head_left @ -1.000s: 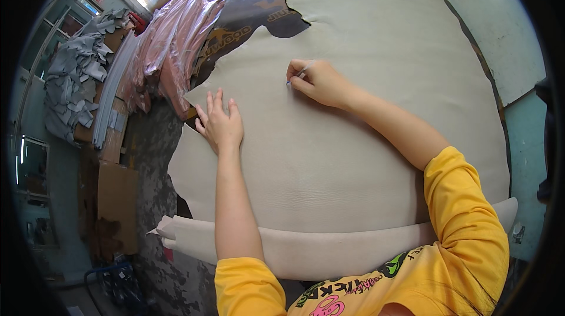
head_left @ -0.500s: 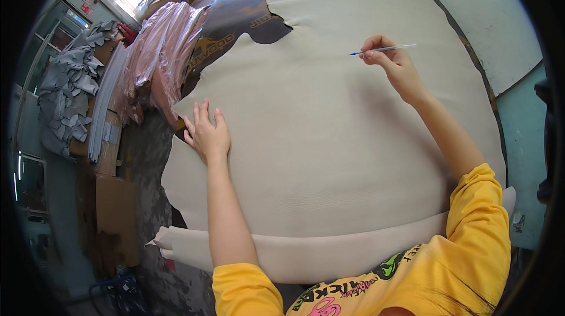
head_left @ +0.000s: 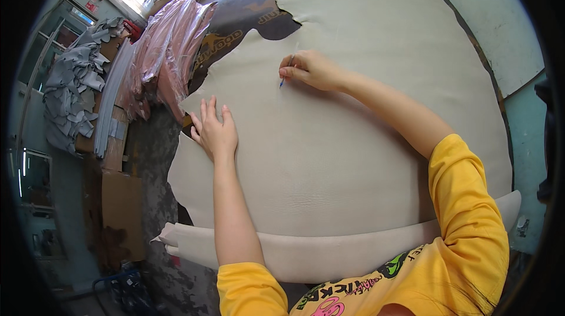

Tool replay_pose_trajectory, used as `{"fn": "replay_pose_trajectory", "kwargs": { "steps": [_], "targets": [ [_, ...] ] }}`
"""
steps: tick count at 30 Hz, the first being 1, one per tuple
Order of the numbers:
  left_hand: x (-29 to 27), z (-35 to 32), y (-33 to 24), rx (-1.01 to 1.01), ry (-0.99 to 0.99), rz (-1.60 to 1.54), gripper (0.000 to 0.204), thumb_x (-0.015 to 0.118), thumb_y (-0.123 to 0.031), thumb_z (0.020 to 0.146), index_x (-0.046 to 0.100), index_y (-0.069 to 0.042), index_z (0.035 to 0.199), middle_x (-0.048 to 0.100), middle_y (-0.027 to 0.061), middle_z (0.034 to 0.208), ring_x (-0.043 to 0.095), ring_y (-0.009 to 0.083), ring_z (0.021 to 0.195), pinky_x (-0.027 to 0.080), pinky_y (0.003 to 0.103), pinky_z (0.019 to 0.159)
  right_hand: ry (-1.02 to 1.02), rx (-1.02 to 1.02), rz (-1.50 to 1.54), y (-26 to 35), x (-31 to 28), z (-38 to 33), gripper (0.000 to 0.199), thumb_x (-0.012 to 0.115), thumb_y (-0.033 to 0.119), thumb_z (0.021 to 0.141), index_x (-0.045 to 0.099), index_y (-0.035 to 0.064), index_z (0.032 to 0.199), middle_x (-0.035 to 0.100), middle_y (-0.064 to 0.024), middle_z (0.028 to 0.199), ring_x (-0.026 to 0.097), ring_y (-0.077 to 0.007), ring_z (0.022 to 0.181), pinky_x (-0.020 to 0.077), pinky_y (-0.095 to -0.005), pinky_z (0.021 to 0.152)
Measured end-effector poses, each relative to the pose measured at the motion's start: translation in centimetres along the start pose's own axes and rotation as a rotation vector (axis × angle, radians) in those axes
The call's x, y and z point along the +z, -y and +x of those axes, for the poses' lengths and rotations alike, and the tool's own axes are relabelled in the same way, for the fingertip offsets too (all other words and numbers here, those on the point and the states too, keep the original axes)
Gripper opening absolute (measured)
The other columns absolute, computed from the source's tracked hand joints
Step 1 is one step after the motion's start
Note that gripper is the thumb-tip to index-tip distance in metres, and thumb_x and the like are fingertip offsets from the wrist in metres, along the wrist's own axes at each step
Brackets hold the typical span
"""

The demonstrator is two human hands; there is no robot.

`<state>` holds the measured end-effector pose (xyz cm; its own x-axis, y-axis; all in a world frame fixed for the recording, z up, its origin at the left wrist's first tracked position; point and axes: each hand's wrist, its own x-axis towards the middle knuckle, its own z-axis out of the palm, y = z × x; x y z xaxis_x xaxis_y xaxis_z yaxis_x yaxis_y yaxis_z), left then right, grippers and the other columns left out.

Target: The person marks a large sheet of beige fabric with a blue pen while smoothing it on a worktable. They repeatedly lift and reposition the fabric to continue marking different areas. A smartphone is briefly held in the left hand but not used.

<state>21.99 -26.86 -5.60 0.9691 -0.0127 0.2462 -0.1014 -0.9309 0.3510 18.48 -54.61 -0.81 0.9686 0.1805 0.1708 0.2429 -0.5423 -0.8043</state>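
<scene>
A large cream leather hide (head_left: 353, 157) with an uneven outline is spread over the table, its near edge rolled or folded over beside my body. My left hand (head_left: 216, 133) lies flat on it near a notch in the left edge, fingers spread. In a pinch, my right hand (head_left: 315, 72) holds a thin clear pen refill (head_left: 281, 85) with a blue tip pointing down at the leather left of the middle. Whether the tip touches the surface I cannot tell. Faint creases show on the hide below the middle.
The dark tabletop (head_left: 241, 16) shows past the hide's far left edge. Pinkish sheets in clear plastic (head_left: 168, 51) stand to the left, with grey leather scraps (head_left: 70, 89) beyond them. A cardboard box (head_left: 122, 213) sits lower left. A pale board (head_left: 488, 27) borders the right side.
My right hand has swung left across the hide, and the pen refill has turned from nearly level to tip down. My left hand stays flat in the same place on the leather.
</scene>
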Motion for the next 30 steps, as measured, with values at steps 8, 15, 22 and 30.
{"fn": "replay_pose_trajectory", "kwargs": {
  "steps": [8, 15, 22, 30],
  "targets": [
    [0.1, 0.1, 0.1, -0.005, 0.009, 0.034, 0.048, 0.052, -0.039, 0.1, 0.053, -0.025, 0.146, 0.041, 0.0022, 0.159, 0.025, 0.0343, 0.151, 0.015, 0.054, 0.121, -0.351, -0.275, 0.343, 1.8, -7.1, -5.0, 0.027, 0.054, 0.023, 0.104, 0.066, 0.0001, 0.113, 0.068, -0.007, 0.11, 0.065, -0.0152, 0.101, 0.0494, -0.0309, 0.095],
    [0.5, 0.4, 0.8, 0.005, -0.003, 0.075, 0.048, 0.05, -0.042, 0.101, 0.052, -0.026, 0.146, 0.042, -0.0002, 0.159, 0.026, 0.0338, 0.151, 0.015, 0.053, 0.121, -0.701, 0.156, 0.238, 1.3, -16.6, -18.4, 0.024, 0.05, 0.02, 0.103, 0.063, 0.0021, 0.114, 0.066, -0.0068, 0.109, 0.065, -0.0158, 0.106, 0.0494, -0.0323, 0.098],
    [1.0, 0.9, 2.1, 0.034, -0.002, 0.103, 0.047, 0.049, -0.043, 0.102, 0.051, -0.028, 0.147, 0.042, -0.0007, 0.159, 0.027, 0.0351, 0.15, 0.017, 0.057, 0.119, -0.811, 0.386, 0.114, -1.7, -16.7, -30.8, 0.021, 0.049, 0.018, 0.102, 0.062, 0.0037, 0.11, 0.065, -0.0041, 0.103, 0.063, -0.013, 0.104, 0.0476, -0.0312, 0.1],
    [1.3, 1.6, 3.2, 0.089, -0.014, 0.099, 0.046, 0.049, -0.041, 0.102, 0.053, -0.027, 0.146, 0.043, -0.0005, 0.158, 0.03, 0.0357, 0.149, 0.021, 0.053, 0.118, -1.201, 0.517, 0.111, -7.1, -23.9, -39.4, 0.009, 0.057, 0.014, 0.096, 0.061, 0.0064, 0.099, 0.064, -0.001, 0.094, 0.063, -0.0087, 0.092, 0.0515, -0.027, 0.088]
  ]
}}
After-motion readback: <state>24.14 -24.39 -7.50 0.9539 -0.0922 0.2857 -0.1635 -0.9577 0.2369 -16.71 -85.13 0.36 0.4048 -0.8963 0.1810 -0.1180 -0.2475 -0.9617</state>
